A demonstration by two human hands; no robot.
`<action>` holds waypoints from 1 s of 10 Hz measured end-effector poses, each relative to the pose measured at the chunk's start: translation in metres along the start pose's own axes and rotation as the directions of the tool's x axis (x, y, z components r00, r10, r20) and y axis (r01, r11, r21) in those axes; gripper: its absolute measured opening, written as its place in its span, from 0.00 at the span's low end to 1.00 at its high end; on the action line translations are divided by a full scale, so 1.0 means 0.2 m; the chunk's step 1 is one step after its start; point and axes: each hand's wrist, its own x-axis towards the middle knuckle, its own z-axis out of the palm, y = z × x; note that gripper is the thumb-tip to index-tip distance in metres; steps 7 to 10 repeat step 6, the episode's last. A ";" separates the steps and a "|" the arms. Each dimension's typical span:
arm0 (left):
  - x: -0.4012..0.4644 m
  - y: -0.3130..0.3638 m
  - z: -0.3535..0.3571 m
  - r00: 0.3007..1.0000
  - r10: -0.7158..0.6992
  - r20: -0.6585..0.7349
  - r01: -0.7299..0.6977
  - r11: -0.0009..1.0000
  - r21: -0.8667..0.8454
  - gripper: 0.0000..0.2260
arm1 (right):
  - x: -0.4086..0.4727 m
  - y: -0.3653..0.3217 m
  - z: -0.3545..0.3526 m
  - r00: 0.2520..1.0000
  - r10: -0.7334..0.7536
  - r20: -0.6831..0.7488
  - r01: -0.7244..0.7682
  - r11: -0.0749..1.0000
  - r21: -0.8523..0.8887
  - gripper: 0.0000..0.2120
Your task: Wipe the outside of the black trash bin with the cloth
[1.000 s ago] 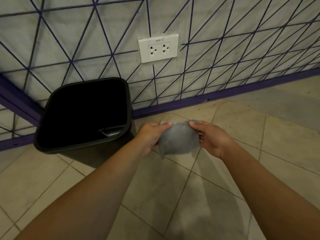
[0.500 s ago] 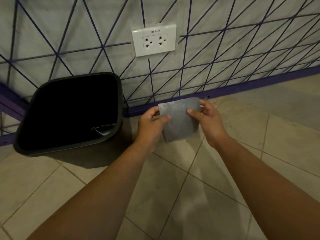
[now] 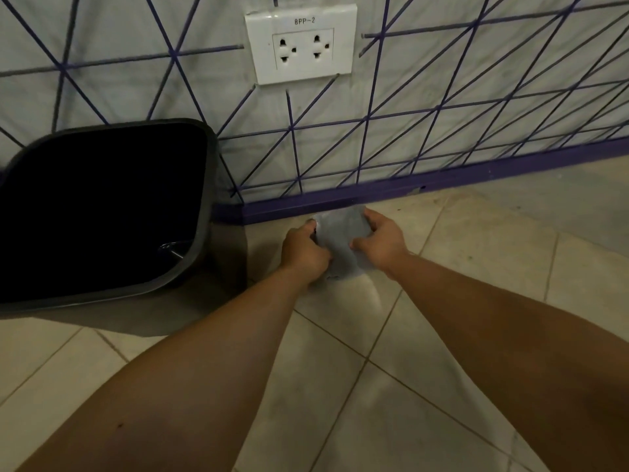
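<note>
Far left of frame: black trash bin (image 3: 204,212), upright on the tiled floor (image 3: 442,386), mouth open, hard against the patterned wall (image 3: 442,97). Just right of it, centre frame: left hand (image 3: 304,252) curled tight on the grey cloth (image 3: 343,240). Right hand (image 3: 381,238) gripping the cloth's other side. Up top, a white socket (image 3: 301,44).
</note>
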 end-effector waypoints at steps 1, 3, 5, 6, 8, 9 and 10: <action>0.03 -0.02 -0.01 0.999 0.037 -0.006 -0.036 0.987 0.156 0.26 | 0.05 0.02 0.02 0.999 -0.005 0.034 0.009 0.993 -0.121 0.37; 0.01 -0.03 -0.05 0.991 0.017 -0.136 0.022 0.960 0.278 0.31 | 0.02 0.01 0.02 0.993 -0.056 -0.104 0.009 0.911 -0.413 0.37; -0.10 0.05 -0.08 0.998 0.052 -0.037 -0.028 0.876 0.482 0.26 | -0.12 -0.03 -0.04 0.991 -0.135 -0.003 0.092 0.693 -0.715 0.25; -0.18 0.15 -0.11 0.994 0.104 -0.019 -0.081 0.862 0.500 0.23 | -0.20 -0.11 -0.10 0.997 -0.064 0.040 0.075 0.760 -0.646 0.26; -0.18 0.15 -0.11 0.994 0.104 -0.019 -0.081 0.862 0.500 0.23 | -0.20 -0.11 -0.10 0.997 -0.064 0.040 0.075 0.760 -0.646 0.26; -0.18 0.15 -0.11 0.994 0.104 -0.019 -0.081 0.862 0.500 0.23 | -0.20 -0.11 -0.10 0.997 -0.064 0.040 0.075 0.760 -0.646 0.26; -0.18 0.15 -0.11 0.994 0.104 -0.019 -0.081 0.862 0.500 0.23 | -0.20 -0.11 -0.10 0.997 -0.064 0.040 0.075 0.760 -0.646 0.26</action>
